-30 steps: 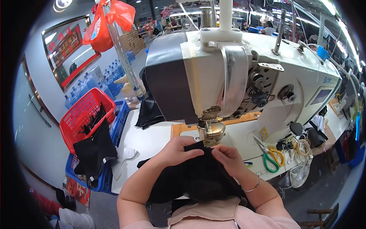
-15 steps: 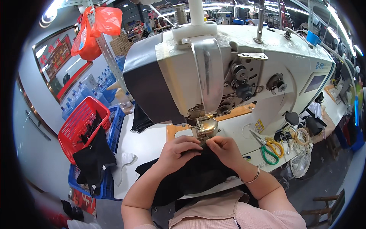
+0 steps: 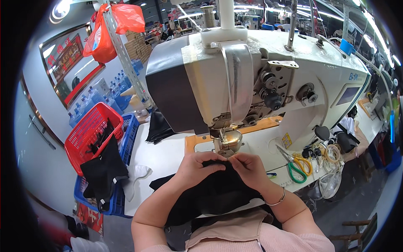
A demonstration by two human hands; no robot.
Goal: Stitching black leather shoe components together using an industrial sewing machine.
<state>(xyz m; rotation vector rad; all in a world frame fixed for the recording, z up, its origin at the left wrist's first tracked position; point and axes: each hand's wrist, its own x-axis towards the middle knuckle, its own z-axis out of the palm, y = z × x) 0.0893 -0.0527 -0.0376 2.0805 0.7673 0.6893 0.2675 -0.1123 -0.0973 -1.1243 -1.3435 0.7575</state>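
Black fabric (image 3: pixel 210 189) hangs over the front of the white table, its far edge drawn up to the needle area of a white sewing machine (image 3: pixel 197 75). My left hand (image 3: pixel 202 167) pinches that edge between thumb and fingers. Close beside it, my right hand (image 3: pixel 247 167) has finger and thumb closed on the same cloth, a bracelet on its wrist. Both sets of fingertips meet just in front of the metal presser area (image 3: pixel 227 143). The needle itself is too small to make out, and the fingertips partly hide the cloth's edge.
Green-handled scissors (image 3: pixel 297 173) and yellow-handled scissors (image 3: pixel 303 164) lie to the right, near rolls of tape (image 3: pixel 332 152). At left a red basket (image 3: pixel 90 130) with black pieces rests on a blue crate (image 3: pixel 119 201). A white fabric piece (image 3: pixel 136 178) lies beside it.
My left hand has turned and its fingers have closed in nearer the right hand at the fabric edge. The whole view has shifted slightly.
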